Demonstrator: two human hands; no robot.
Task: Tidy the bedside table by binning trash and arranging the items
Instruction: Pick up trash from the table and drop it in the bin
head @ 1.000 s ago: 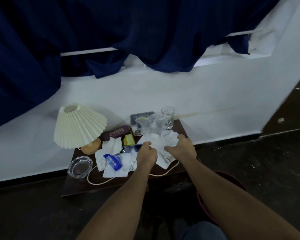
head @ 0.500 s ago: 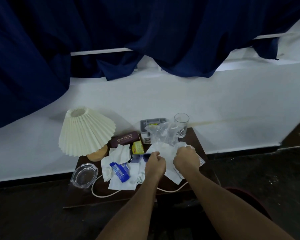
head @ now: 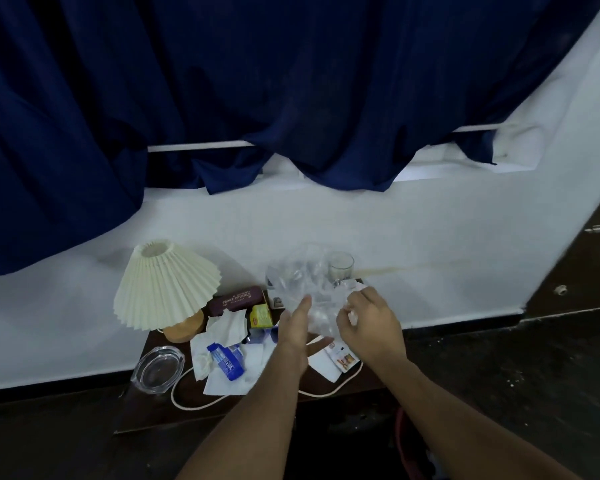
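Lifting was the change we noticed: half a second before, both our hands had been pressed low into the white papers, and now the clear plastic bag (head: 303, 285) had come up off the tabletop (head: 160, 407) between them, with crumpled white paper bunched beneath it.

Far to the left of our left hand, the glass ashtray (head: 157, 368) and the pleated lamp (head: 167, 289) sat as they had, with the white cord (head: 187, 405) looping along the front edge. Nearer, just left of that hand, the loose tissues (head: 224, 329) and the blue wrapper (head: 224, 360) had not been touched, nor the dark spectacle case (head: 238, 302) and the yellow box (head: 260, 315) beyond them.

Our left hand (head: 293, 336) had opened out wide, fingers straight, its palm laid flat against the bag's near side; it steadied the bundle and gripped nothing. Directly beyond the bag stood the drinking glass (head: 340, 270), close enough that we judged a careless swing might have tipped it.

Our right hand (head: 368, 322) was closed narrow, fingers curled around the crumpled paper and the right edge of the bag. Below that hand, a printed packet (head: 342, 356) and a white sheet remained flat on the tabletop.

We took this to mean the first handful of trash had been gathered and was ready for the bin, whose red rim (head: 400, 431) we thought showed low beside our right forearm. Most of the clutter was yet to be cleared.
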